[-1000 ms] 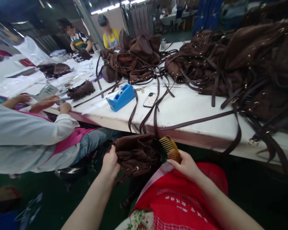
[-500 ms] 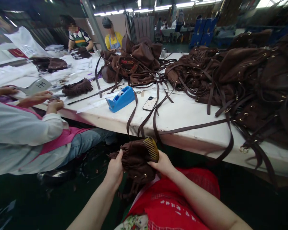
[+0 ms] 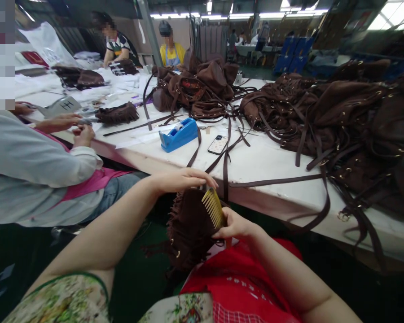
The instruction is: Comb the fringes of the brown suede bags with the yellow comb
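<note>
A yellowish wide-toothed comb [image 3: 213,207] is gripped in my right hand [image 3: 234,223], its teeth pointing left over a dark brown fringed bag [image 3: 191,220]. The bag is above my lap, in front of the table edge, with fringe along its left side and small gold eyelets low down. Across its far, upper end lies my left hand [image 3: 188,179], fingers long and bent over the edge; they seem to hold the bag there. The left thumb is hidden. The comb's upper end is close to the left fingertips.
A white table [image 3: 262,166] bears a blue tape dispenser [image 3: 179,135], a phone [image 3: 217,144] and heaps of brown bags [image 3: 289,107] with dangling straps [image 3: 276,181]. A co-worker's sleeve [image 3: 43,166] is close on my left. Two more people [image 3: 171,51] work across the table.
My left hand has moved from the bag's left side to its far upper end. The bag has turned, its fringe now running down the left. My right hand keeps the comb.
</note>
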The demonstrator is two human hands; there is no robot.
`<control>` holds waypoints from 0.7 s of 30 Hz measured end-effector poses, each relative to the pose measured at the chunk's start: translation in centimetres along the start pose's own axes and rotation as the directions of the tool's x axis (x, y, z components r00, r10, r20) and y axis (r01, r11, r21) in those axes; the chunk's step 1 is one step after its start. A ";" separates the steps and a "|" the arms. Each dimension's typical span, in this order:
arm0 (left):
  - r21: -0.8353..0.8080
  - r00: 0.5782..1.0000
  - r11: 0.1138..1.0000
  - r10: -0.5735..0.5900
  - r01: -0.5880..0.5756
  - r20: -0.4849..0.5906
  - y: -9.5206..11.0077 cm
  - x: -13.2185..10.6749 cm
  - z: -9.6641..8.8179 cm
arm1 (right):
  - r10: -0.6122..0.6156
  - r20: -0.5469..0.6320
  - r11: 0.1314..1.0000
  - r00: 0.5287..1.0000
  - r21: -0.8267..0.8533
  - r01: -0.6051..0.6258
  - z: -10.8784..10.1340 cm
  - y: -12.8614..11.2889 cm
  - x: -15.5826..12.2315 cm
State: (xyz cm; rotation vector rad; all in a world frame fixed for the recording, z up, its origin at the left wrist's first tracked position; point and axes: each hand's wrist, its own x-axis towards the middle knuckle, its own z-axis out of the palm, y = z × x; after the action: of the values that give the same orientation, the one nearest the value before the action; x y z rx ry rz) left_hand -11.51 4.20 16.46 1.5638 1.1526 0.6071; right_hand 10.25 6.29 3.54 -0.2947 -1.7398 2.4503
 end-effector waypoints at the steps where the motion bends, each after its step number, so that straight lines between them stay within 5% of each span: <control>1: -0.053 0.983 0.999 0.000 0.010 0.182 0.1 1.6 0.5 | -0.001 0.037 1.000 0.999 0.004 0.001 0.0 -0.1 -0.1; 3: -0.039 0.899 0.997 -0.037 0.060 0.436 -0.4 4.1 1.6 | 0.006 0.101 1.000 0.995 0.026 -0.008 -0.5 -0.2 -0.7; 6: 0.178 0.812 0.984 -0.107 0.004 0.574 -1.5 6.0 2.9 | -0.030 0.107 0.993 0.994 0.117 0.018 -2.1 0.0 -2.1; 11: 0.673 0.848 0.740 -0.369 0.019 0.381 -2.3 7.4 2.9 | -0.088 -0.129 0.956 0.988 0.267 0.120 -5.5 0.7 -3.3; 16: 0.795 0.605 0.579 -0.703 0.182 0.374 -3.7 8.6 4.3 | 0.032 -0.135 0.973 0.990 0.231 0.000 -7.4 2.9 -3.2; 18: 0.813 0.626 0.566 -0.686 0.139 0.370 -5.2 9.0 5.8 | 0.090 -0.116 0.977 0.989 0.205 -0.065 -7.5 4.0 -3.2; 21: 0.746 0.770 0.665 -0.495 0.036 0.403 -8.3 9.4 7.7 | 0.141 -0.117 0.981 0.983 0.152 -0.122 -7.6 4.9 -3.4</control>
State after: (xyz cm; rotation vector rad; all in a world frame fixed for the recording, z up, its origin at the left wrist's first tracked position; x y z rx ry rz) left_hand -4.21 9.09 4.59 1.9438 1.1527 -0.6173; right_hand 15.37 10.96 -3.17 -0.5548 -1.5295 2.5683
